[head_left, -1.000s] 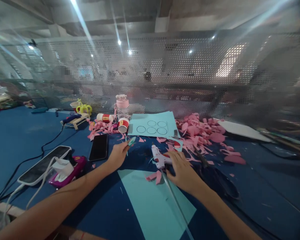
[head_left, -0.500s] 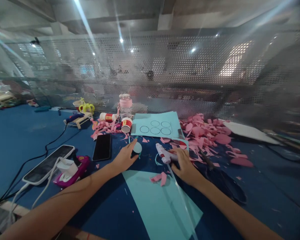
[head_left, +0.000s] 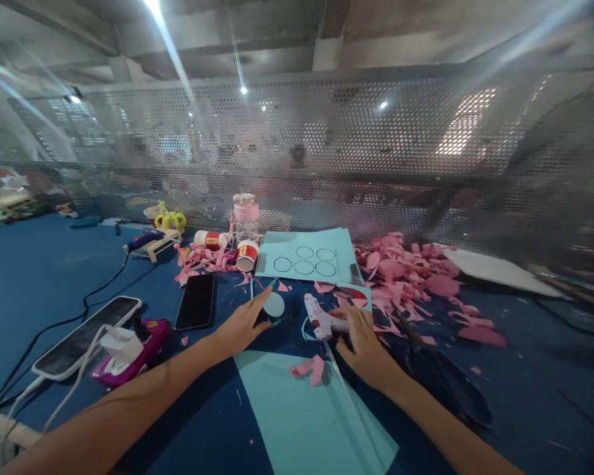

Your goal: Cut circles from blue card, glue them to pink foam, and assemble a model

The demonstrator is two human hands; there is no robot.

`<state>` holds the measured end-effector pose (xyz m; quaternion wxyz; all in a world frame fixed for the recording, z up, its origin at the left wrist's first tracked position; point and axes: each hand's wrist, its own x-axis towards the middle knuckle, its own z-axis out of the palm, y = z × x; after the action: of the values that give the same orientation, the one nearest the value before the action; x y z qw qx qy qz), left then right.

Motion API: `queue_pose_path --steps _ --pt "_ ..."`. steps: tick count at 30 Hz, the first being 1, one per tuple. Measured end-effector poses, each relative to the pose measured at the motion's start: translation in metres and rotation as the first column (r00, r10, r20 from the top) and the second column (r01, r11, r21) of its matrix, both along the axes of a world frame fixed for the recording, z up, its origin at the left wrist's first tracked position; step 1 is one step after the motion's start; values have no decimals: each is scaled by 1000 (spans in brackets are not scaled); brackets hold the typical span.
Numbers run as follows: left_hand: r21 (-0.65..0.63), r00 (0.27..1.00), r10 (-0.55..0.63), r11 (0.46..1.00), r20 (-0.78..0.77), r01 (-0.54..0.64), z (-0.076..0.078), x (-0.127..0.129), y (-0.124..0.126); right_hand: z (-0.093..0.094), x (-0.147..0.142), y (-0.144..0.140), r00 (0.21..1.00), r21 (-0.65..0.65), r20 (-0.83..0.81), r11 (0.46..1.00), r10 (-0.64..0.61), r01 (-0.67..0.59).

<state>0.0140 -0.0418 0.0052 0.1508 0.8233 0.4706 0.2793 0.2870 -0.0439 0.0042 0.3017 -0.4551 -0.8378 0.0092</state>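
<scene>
The left hand [head_left: 240, 328] lies low over the blue bench [head_left: 44, 277], forearm stretched forward from the lower left. Its fingers extend flat and the fingertips [head_left: 266, 295] press on the edge of a light blue paper disc [head_left: 274, 305]; the grip is open and encloses nothing. The disc lies on the bench just left of the glue gun [head_left: 321, 318].

The right hand [head_left: 365, 343] reaches forward from the lower right. Its grip is closed around the handle of the white glue gun, which lies on the bench with the nozzle pointing left toward the disc. A clear glue stick [head_left: 349, 402] trails back from the gun over the large light blue sheet [head_left: 307, 415] nearest the person.

Containers: one jar with a pink lid [head_left: 246, 221] stands upright near the mesh screen [head_left: 376, 145]; its contents cannot be determined. Two red-and-white tubs stand beside it, one upright [head_left: 247, 255], one on its side [head_left: 210, 239].

Count: two phones, one dark [head_left: 196, 301] and one white-edged [head_left: 82, 336]. A second light blue sheet [head_left: 339, 247] carries five drawn circles. Pink paper offcuts [head_left: 410, 267] lie piled at the right.
</scene>
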Motion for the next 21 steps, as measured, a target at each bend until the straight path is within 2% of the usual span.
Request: queue_pose_path --steps 7,9,12,16,18,21 --pt "97 991 129 987 26 -131 0 0 -1 5 0 -3 1000 -63 -16 998 -23 22" --pt "86 992 126 988 9 -127 -2 -1 0 6 -1 -3 999 -76 -17 996 -41 40" --pt "48 999 47 998 -8 -47 -3 -1 0 6 -2 -2 998 -86 -20 995 -52 50" --pt "50 998 -29 998 48 27 2 0 -4 3 0 -1 998 -74 -39 996 -57 54" --pt "79 994 -79 994 81 73 6 1 -8 6 2 -1 996 -9 -74 999 -50 50" --pt "99 969 -231 970 87 223 15 6 -16 17 0 -9 989 117 -150 993 -5 23"
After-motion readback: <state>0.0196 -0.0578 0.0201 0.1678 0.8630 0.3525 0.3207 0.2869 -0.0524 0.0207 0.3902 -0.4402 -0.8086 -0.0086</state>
